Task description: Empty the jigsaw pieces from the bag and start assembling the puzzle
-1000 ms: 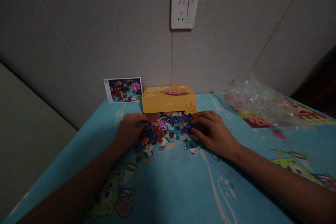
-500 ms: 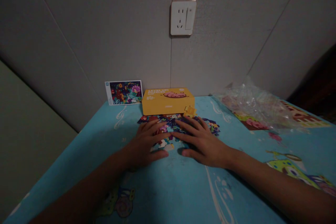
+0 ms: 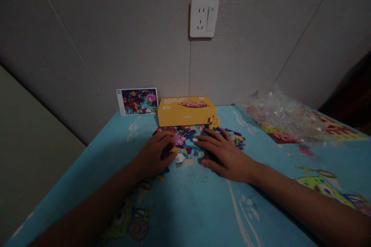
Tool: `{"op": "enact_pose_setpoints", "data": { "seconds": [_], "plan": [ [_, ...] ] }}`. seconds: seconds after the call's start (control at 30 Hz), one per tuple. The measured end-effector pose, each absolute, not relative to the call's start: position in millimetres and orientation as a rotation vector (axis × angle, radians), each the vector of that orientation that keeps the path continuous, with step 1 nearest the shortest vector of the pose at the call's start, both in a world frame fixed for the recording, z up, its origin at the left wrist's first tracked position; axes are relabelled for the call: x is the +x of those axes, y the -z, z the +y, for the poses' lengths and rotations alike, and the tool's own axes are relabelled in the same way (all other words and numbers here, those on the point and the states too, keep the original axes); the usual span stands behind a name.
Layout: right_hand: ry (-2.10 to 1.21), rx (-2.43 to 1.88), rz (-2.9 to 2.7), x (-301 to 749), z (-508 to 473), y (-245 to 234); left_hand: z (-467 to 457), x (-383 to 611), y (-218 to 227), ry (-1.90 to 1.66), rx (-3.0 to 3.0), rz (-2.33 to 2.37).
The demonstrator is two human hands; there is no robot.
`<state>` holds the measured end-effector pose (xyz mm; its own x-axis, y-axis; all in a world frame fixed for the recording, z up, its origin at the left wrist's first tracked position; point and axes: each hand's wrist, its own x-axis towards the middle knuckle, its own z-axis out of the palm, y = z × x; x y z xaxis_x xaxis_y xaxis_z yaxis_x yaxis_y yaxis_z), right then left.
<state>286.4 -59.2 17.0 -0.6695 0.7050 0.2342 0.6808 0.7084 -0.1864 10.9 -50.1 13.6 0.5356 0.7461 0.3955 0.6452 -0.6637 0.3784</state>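
Note:
A heap of small colourful jigsaw pieces (image 3: 185, 142) lies on the blue cartoon-print tablecloth (image 3: 197, 208), just in front of a yellow puzzle box (image 3: 186, 110). My left hand (image 3: 153, 157) rests palm down on the left side of the heap, fingers curled over some pieces. My right hand (image 3: 226, 153) lies flat on the right side, fingers spread across the pieces. Neither hand lifts a piece that I can see. The light is dim.
A picture card (image 3: 137, 101) leans against the grey wall left of the box. A crumpled clear plastic bag (image 3: 285, 114) lies at the back right. A white wall socket (image 3: 203, 18) sits above the box. The table's left edge drops off near the card.
Both hands moved inward over the heap, then drew slightly apart again. The pieces have been spread, with more now lying to the right of the box.

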Motion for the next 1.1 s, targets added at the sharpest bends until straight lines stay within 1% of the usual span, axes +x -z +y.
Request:
{"op": "enact_pose_setpoints", "data": {
  "seconds": [0.3,0.6,0.73,0.87,1.1],
  "plan": [
    [-0.186,-0.947,-2.651,284,-65,-21,-48,11,-6,-0.720,2.721,1.122],
    [-0.229,-0.900,-2.593,282,-66,-28,-50,12,-13,-0.804,2.578,1.131],
    [-0.221,-0.828,-2.505,283,-64,-27,-51,12,-17,-0.910,2.437,1.175],
    [-0.149,-0.830,-2.294,285,-62,-28,-49,11,-19,-1.033,2.243,1.294],
    [0.048,-1.043,-1.988,295,-52,-25,-44,9,-15,-1.158,2.071,1.429]
  ]
}}
